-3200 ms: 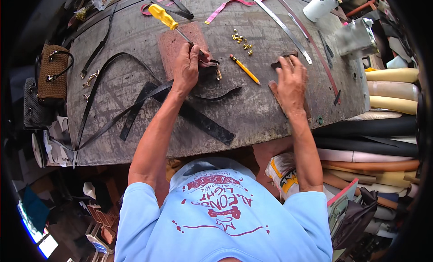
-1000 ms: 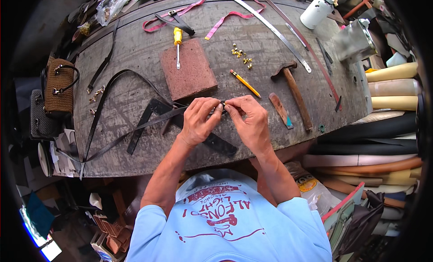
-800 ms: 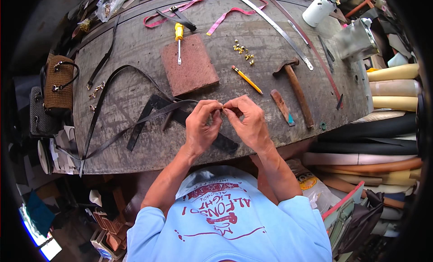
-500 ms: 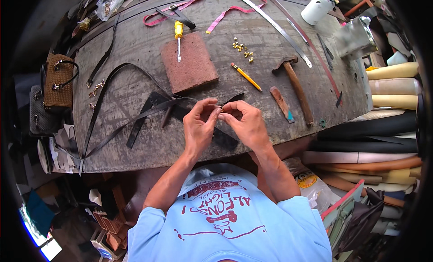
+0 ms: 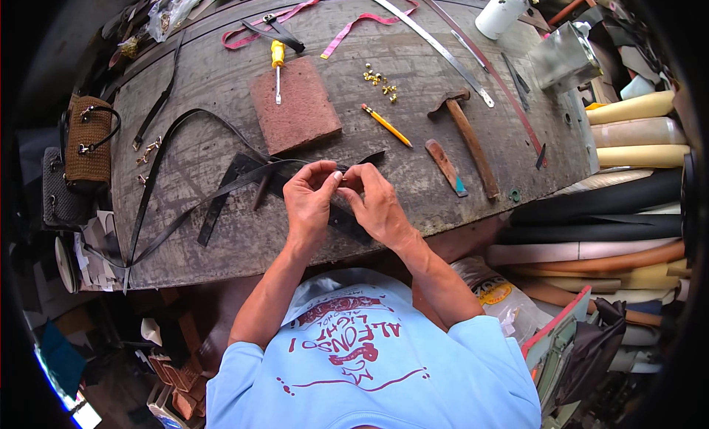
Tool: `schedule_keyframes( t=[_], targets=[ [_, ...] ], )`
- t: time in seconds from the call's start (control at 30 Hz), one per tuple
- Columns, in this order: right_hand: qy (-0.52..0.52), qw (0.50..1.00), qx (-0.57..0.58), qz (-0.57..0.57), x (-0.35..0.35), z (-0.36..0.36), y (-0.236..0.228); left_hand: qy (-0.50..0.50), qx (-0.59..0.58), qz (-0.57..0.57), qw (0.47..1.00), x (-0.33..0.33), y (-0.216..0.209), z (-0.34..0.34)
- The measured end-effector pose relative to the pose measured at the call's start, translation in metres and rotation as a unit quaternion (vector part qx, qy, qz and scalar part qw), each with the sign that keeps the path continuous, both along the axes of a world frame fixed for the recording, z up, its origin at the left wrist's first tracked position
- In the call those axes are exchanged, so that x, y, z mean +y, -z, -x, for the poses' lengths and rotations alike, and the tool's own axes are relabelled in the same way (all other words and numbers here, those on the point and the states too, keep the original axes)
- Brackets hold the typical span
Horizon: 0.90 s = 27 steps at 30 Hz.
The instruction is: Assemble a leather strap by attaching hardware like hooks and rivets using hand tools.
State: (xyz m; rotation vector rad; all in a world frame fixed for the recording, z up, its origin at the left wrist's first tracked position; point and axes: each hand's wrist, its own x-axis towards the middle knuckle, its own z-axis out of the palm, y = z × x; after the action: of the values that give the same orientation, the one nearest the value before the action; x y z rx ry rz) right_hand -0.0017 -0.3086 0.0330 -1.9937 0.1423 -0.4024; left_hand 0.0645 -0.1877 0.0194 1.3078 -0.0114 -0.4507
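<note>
My left hand [image 5: 309,200] pinches thumb to fingers on a long black leather strap [image 5: 240,176] near the table's front edge. Opposite it, my right hand [image 5: 373,203] is closed, its fingertips almost meeting the left ones. A tiny gold stud [image 5: 343,179] shows between the fingertips, mostly hidden by them. Beyond my right fingers the strap's tip [image 5: 374,158] sticks out. Underneath my hands lies a flat black bar [image 5: 347,226]. A reddish stone block [image 5: 295,107] sits just past the hands, with a yellow-handled screwdriver [image 5: 278,53] resting on it.
Several gold studs [image 5: 380,82] lie loose beyond a yellow pencil [image 5: 388,126]. On the right are a wood-handled knife [image 5: 446,167], a hammer [image 5: 473,144] and a metal ruler [image 5: 436,45]. Woven bags [image 5: 92,141] stand at the left; material rolls [image 5: 639,155] are stacked right.
The whole view has shifted slightly, so the table's things sit a little further left. Both hands stay together at the strap; my right fingers have moved a little around the stud.
</note>
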Motion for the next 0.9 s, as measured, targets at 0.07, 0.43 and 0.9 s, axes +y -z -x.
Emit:
schedule_keyframes(
  t=[0.07, 0.43, 0.9],
  targets=[
    [0.033, 0.999, 0.012, -0.009, -0.001, 0.0, 0.004, -0.009, -0.004, 0.034, 0.999, -0.001, 0.001, 0.003],
    [0.098, 0.993, -0.026, 0.055, 0.004, 0.006, 0.002, -0.051, -0.115, 0.011, 0.992, -0.009, 0.012, 0.024],
    [0.123, 0.987, -0.031, 0.096, 0.003, 0.003, 0.026, -0.044, -0.035, -0.013, 0.998, -0.019, 0.024, 0.018]
  ],
)
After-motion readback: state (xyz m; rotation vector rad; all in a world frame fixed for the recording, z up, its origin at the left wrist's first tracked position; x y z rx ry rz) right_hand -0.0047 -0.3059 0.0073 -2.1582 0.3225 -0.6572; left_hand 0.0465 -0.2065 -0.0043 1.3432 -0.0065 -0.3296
